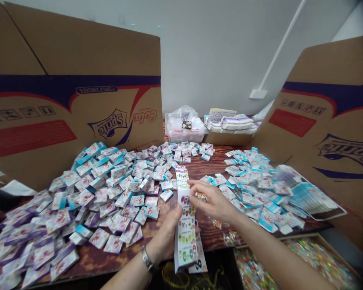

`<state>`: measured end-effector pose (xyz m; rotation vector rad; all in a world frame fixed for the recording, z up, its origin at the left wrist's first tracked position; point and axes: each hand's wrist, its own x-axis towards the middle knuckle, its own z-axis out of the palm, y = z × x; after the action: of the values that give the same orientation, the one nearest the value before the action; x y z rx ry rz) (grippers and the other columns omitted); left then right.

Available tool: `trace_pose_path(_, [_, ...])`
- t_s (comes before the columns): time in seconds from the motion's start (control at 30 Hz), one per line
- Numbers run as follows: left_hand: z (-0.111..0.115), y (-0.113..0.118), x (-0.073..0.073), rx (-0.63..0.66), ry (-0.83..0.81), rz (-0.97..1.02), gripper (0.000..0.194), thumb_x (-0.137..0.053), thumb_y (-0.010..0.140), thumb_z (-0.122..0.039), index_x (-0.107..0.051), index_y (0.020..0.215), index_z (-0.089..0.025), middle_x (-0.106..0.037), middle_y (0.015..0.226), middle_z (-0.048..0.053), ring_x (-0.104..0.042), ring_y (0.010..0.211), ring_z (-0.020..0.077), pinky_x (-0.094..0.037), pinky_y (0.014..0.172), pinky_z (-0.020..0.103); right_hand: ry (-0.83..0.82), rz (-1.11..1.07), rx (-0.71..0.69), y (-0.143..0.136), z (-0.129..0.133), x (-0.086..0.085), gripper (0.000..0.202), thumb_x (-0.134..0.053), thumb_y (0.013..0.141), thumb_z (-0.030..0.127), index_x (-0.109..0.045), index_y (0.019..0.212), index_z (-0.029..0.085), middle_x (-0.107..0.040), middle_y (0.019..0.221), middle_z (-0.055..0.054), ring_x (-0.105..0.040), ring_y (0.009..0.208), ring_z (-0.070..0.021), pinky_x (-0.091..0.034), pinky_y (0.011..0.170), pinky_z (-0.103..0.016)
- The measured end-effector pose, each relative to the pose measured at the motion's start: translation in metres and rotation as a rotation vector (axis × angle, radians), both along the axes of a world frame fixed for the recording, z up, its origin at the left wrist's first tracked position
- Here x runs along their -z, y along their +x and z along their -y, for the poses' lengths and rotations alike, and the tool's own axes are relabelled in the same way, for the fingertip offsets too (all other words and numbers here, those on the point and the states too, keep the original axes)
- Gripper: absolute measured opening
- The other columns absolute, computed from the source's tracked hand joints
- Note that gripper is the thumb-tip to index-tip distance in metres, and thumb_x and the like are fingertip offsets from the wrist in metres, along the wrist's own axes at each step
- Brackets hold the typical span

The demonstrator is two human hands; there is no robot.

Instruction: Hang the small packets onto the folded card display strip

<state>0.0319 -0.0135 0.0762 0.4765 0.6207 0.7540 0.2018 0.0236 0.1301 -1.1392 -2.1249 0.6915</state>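
Note:
A long white paper strip point(186, 237) printed with rows of small coloured pictures, like a strip of stickers, stands over the table's front edge. My left hand point(166, 229), with a metal-band watch on its wrist, grips the strip from the left, thumb on its face. My right hand point(211, 201) is at the strip's right edge, its bent index finger and thumb closed on the upper part. Another piece of printed paper point(200, 257) hangs behind the lower end. Small wrapped sweets point(202, 196) lie by my right fingers, partly hidden.
Piles of small white, blue and purple boxes point(109, 189) cover the left; more flat packets point(254, 181) lie right. Big cartons point(133, 60) point(329, 121) flank the table. A plastic tub point(186, 135) stands at the back. A carton of wrapped sweets point(317, 257) is below right.

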Motion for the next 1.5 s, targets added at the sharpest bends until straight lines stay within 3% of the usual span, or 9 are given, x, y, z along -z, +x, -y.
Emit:
trace_pose_path(0.13, [0.003,-0.004,0.003,0.062,0.082,-0.098,0.041,-0.073,0.071,-0.036,-0.051,0.100,-0.017,-0.068,0.077,0.006,-0.064,0.060,0.0169,-0.048,0.056,0.027,-0.136,-0.093,-0.005,-0.001,-0.006,0.008,0.014,-0.052,0.088,0.031,-0.056,0.082,0.019,-0.065,0.087,-0.003,-0.061,0.087,-0.0173,-0.048,0.072,-0.028])
trace_pose_path(0.23, [0.003,-0.003,0.005,0.106,0.071,-0.105,0.036,-0.069,0.075,-0.036,-0.052,0.097,-0.014,-0.068,0.073,0.009,-0.065,0.058,0.0177,-0.049,0.055,0.028,-0.169,-0.118,0.009,-0.003,-0.010,0.013,0.017,-0.052,0.088,0.034,-0.056,0.083,0.018,-0.060,0.073,0.001,-0.055,0.065,-0.0117,-0.045,0.058,-0.023])
trace_pose_path(0.33, [-0.001,-0.001,0.002,0.072,0.041,-0.093,0.035,-0.067,0.077,-0.035,-0.053,0.100,-0.013,-0.069,0.073,0.010,-0.066,0.057,0.0202,-0.050,0.054,0.030,-0.123,-0.103,0.042,-0.003,-0.011,0.010,0.019,-0.054,0.087,0.033,-0.055,0.099,0.019,-0.061,0.078,0.000,-0.057,0.065,-0.0120,-0.046,0.057,-0.023])
trace_pose_path(0.43, [-0.016,-0.004,-0.005,-0.096,-0.023,-0.031,0.028,-0.066,0.078,-0.027,-0.054,0.100,-0.013,-0.069,0.076,0.008,-0.068,0.061,0.0215,-0.052,0.060,0.033,0.150,-0.023,0.057,-0.001,-0.004,0.005,0.039,-0.053,0.088,0.033,-0.044,0.124,0.020,-0.061,0.106,-0.008,-0.060,0.093,-0.0179,-0.050,0.078,-0.033])
trace_pose_path(0.6, [-0.049,-0.014,-0.016,-0.160,-0.234,0.169,0.033,-0.044,0.091,-0.034,-0.059,0.099,-0.006,-0.068,0.076,0.012,-0.067,0.067,0.0209,-0.052,0.070,0.034,0.605,0.259,-0.214,0.000,0.025,0.019,0.064,-0.059,0.079,0.054,-0.041,0.131,0.020,-0.044,0.133,-0.016,-0.039,0.127,-0.0292,-0.039,0.100,-0.048])
trace_pose_path(0.77, [-0.053,-0.004,-0.018,-0.137,-0.258,0.188,0.039,-0.036,0.094,-0.036,-0.060,0.096,-0.006,-0.068,0.076,0.011,-0.065,0.064,0.0182,-0.050,0.073,0.033,0.856,0.301,-0.074,-0.008,0.039,0.038,0.033,-0.056,0.086,0.014,-0.055,0.119,0.020,-0.060,0.117,-0.010,-0.049,0.119,-0.0254,-0.041,0.097,-0.048])
trace_pose_path(0.87, [-0.050,0.001,-0.018,-0.089,-0.278,0.189,0.040,-0.034,0.094,-0.036,-0.059,0.100,-0.005,-0.068,0.080,0.013,-0.066,0.070,0.0199,-0.050,0.074,0.033,0.902,0.293,-0.131,-0.009,0.042,0.034,0.025,-0.051,0.087,0.008,-0.062,0.109,0.013,-0.069,0.101,-0.006,-0.060,0.099,-0.0185,-0.046,0.093,-0.041])
trace_pose_path(1.2, [-0.048,0.007,-0.009,-0.229,0.003,-0.078,0.021,-0.061,0.082,-0.030,-0.061,0.091,-0.010,-0.069,0.080,0.009,-0.065,0.062,0.0180,-0.052,0.066,0.033,0.621,0.128,-0.153,0.000,0.058,0.008,0.021,-0.048,0.089,0.010,-0.062,0.104,0.015,-0.069,0.086,-0.005,-0.061,0.080,-0.0140,-0.053,0.070,-0.028])
trace_pose_path(1.5, [-0.016,0.000,0.009,0.157,0.456,-0.261,0.049,-0.047,0.082,-0.060,-0.062,0.095,-0.016,-0.065,0.091,0.007,-0.061,0.079,0.0211,-0.050,0.070,0.033,0.210,0.005,0.133,0.015,0.020,-0.008,0.017,-0.049,0.091,0.020,-0.063,0.101,0.021,-0.067,0.089,-0.003,-0.062,0.081,-0.0138,-0.049,0.072,-0.027])
